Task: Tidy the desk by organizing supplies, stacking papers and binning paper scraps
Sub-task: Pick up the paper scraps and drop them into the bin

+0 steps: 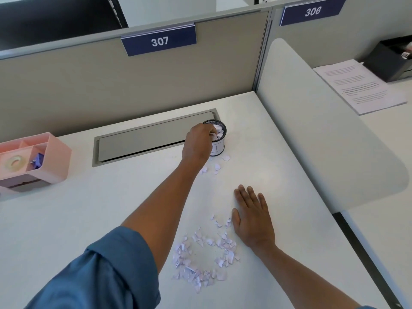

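Note:
A small black mesh cup point(219, 139) full of torn white paper stands at the back of the white desk point(89, 219), beside the grey cable hatch. My left hand point(198, 144) reaches over its rim, fingertips curled down into the scraps inside; whether they pinch any is hidden. A loose ring of paper scraps point(204, 257) lies near the front of the desk. My right hand point(252, 217) lies flat on the desk, fingers straight, its thumb edge touching that pile. A few stray scraps point(217, 167) lie just in front of the cup.
A pink organiser point(60, 157) holding a tape roll point(14, 163) and purple clips sits at the far left. A grey divider panel point(312, 134) bounds the desk on the right. Beyond it lie printed sheets point(356, 85) and a black tray point(390, 61).

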A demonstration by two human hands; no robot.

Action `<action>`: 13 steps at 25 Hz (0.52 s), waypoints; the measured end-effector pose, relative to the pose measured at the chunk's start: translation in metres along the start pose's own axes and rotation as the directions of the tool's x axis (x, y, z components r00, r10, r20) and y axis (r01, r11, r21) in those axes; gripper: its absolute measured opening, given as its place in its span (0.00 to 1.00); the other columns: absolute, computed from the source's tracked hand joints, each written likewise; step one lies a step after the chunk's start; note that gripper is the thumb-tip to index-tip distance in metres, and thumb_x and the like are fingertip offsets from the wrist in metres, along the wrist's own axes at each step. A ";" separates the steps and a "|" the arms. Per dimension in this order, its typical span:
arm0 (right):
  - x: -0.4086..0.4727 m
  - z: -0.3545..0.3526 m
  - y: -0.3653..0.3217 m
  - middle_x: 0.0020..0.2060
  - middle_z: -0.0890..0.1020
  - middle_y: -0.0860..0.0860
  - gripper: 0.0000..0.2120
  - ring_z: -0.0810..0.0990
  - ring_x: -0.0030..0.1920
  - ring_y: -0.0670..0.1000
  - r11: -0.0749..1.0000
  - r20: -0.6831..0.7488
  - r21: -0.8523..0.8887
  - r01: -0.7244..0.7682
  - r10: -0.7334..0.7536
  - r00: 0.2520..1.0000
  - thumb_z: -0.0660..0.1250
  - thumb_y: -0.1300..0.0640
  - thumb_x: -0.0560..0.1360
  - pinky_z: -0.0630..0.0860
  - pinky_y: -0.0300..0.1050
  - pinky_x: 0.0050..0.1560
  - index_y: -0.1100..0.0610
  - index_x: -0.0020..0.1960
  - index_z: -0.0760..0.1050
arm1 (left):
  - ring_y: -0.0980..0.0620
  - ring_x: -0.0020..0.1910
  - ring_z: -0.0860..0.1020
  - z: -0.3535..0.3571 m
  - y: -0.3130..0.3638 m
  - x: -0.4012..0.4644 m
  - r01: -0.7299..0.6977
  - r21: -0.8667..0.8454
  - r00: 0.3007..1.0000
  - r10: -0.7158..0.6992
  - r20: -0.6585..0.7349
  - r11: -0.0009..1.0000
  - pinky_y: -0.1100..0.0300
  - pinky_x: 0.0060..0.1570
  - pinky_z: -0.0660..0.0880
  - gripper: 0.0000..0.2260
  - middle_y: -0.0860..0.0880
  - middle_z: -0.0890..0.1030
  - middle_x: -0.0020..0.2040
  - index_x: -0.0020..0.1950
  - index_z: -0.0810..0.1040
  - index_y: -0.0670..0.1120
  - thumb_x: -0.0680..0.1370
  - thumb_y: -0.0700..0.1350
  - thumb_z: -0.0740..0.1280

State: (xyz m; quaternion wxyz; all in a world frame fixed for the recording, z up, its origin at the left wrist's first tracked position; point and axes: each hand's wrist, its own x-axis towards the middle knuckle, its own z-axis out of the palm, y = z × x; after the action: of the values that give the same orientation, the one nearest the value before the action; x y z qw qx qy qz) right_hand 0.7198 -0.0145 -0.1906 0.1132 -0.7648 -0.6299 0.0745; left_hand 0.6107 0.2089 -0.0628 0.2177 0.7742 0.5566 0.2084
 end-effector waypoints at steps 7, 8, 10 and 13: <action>0.001 -0.001 0.001 0.77 0.63 0.49 0.27 0.58 0.78 0.53 1.000 0.018 -0.018 -0.008 0.009 1.000 0.53 0.49 0.79 0.54 0.57 0.77 0.55 0.77 0.62 | 0.45 0.47 0.78 0.005 0.007 0.018 0.063 -0.077 0.998 -0.062 0.016 0.995 0.54 0.45 0.73 0.08 0.47 0.83 0.48 0.50 0.81 0.47 0.80 0.47 0.64; 0.001 -0.001 0.002 0.77 0.63 0.50 0.27 0.58 0.78 0.53 1.000 0.016 -0.015 -0.009 0.009 1.000 0.53 0.49 0.79 0.54 0.57 0.77 0.55 0.77 0.62 | 0.45 0.46 0.77 0.004 0.007 0.019 0.065 -0.093 0.998 -0.065 0.002 0.994 0.54 0.44 0.72 0.10 0.47 0.83 0.46 0.49 0.81 0.47 0.81 0.50 0.62; 0.002 -0.002 0.002 0.77 0.64 0.50 0.27 0.59 0.78 0.53 1.000 0.018 -0.014 -0.007 0.008 1.000 0.53 0.49 0.79 0.55 0.57 0.77 0.55 0.77 0.62 | 0.46 0.43 0.74 0.003 0.005 0.018 0.045 -0.071 0.998 -0.047 -0.034 0.996 0.56 0.41 0.66 0.15 0.50 0.81 0.43 0.50 0.80 0.47 0.84 0.53 0.59; 0.001 -0.002 0.001 0.77 0.63 0.49 0.27 0.58 0.78 0.53 1.000 0.013 -0.003 -0.014 0.014 1.000 0.53 0.49 0.79 0.54 0.57 0.77 0.55 0.77 0.62 | 0.47 0.41 0.72 0.000 0.000 0.020 0.020 -0.065 0.996 -0.026 -0.090 0.998 0.57 0.41 0.62 0.19 0.51 0.78 0.40 0.49 0.79 0.44 0.85 0.56 0.55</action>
State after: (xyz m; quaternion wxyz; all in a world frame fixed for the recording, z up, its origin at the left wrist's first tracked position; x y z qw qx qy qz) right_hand 0.7214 -0.0136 -0.1890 0.1074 -0.7689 -0.6253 0.0791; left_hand 0.6163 0.2275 -0.0611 0.2192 0.7502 0.5678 0.2583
